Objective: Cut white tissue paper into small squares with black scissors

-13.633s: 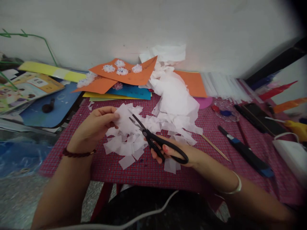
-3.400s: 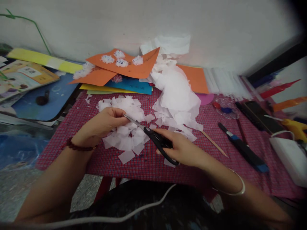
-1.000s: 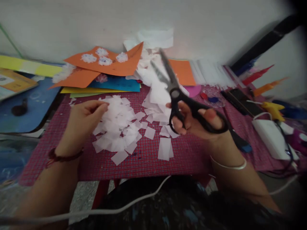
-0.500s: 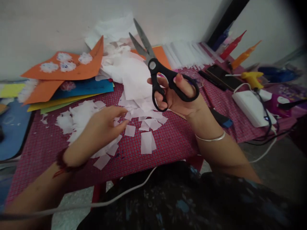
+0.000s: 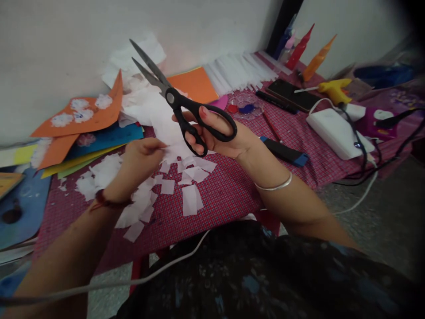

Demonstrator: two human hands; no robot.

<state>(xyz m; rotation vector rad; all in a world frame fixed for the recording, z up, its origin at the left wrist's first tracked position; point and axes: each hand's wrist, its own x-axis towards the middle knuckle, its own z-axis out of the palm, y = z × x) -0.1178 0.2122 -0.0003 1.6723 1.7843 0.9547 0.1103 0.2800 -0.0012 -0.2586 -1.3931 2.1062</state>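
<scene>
In the head view, my right hand [image 5: 215, 133] holds black-handled scissors [image 5: 170, 96], thumb and fingers through the loops. The blades are slightly parted and point up and to the left. My left hand [image 5: 142, 157] is closed in a pinch at the edge of a thin white paper sheet [image 5: 168, 126], left of the scissors handles. Below the hands lie small cut paper pieces [image 5: 191, 199], some square. A heap of crumpled white pieces [image 5: 99, 173] is partly hidden behind my left wrist.
Orange card [image 5: 93, 115] with white fluffy shapes rests on coloured sheets at left. Clear sticks [image 5: 239, 71] line the wall. On the right are a phone [image 5: 292, 95], a cutter [image 5: 285, 151], a yellow glue gun [image 5: 335, 91], a white box [image 5: 338, 133], cables and paint bottles [image 5: 299, 48].
My left hand has moved up and closed from open fingers into a pinch on the paper. My right hand has shifted left with the scissors. The view has turned somewhat to the right.
</scene>
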